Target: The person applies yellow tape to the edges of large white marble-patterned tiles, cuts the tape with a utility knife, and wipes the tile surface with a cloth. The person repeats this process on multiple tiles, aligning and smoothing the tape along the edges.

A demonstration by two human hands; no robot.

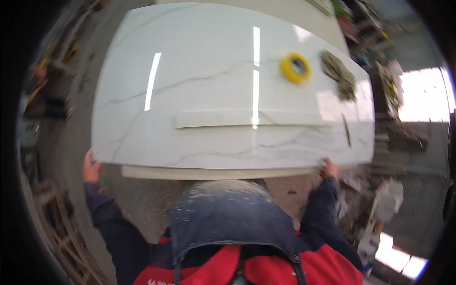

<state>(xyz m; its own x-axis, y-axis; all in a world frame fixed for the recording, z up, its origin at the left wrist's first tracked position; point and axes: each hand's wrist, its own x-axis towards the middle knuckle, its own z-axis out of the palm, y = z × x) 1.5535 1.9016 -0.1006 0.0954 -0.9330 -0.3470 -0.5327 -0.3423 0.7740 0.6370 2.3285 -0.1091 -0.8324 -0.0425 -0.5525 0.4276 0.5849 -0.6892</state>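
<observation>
Two hands grip one large white marble-look slab (209, 85) at its near edge: the left hand (90, 167) is wrapped around the near left corner, and the right hand (328, 168) is closed on the near edge close to the right corner. One slab is held; it lies flat and glossy, with thin grey veins, its long axis running left to right across the view and its short axis pointing away from the person. It rests on one pale surface (204, 173) whose edge shows as a strip just under the slab's near side.

On the slab lie one narrow strip (247, 118) of the same stone, set lengthwise parallel to the near edge, one yellow roll of tape (295, 68) toward the far right, one crumpled dirty rag (339, 73) just beside the tape, and one thin dark pencil-like tool (347, 131) near the right end, pointing roughly away from the person.
</observation>
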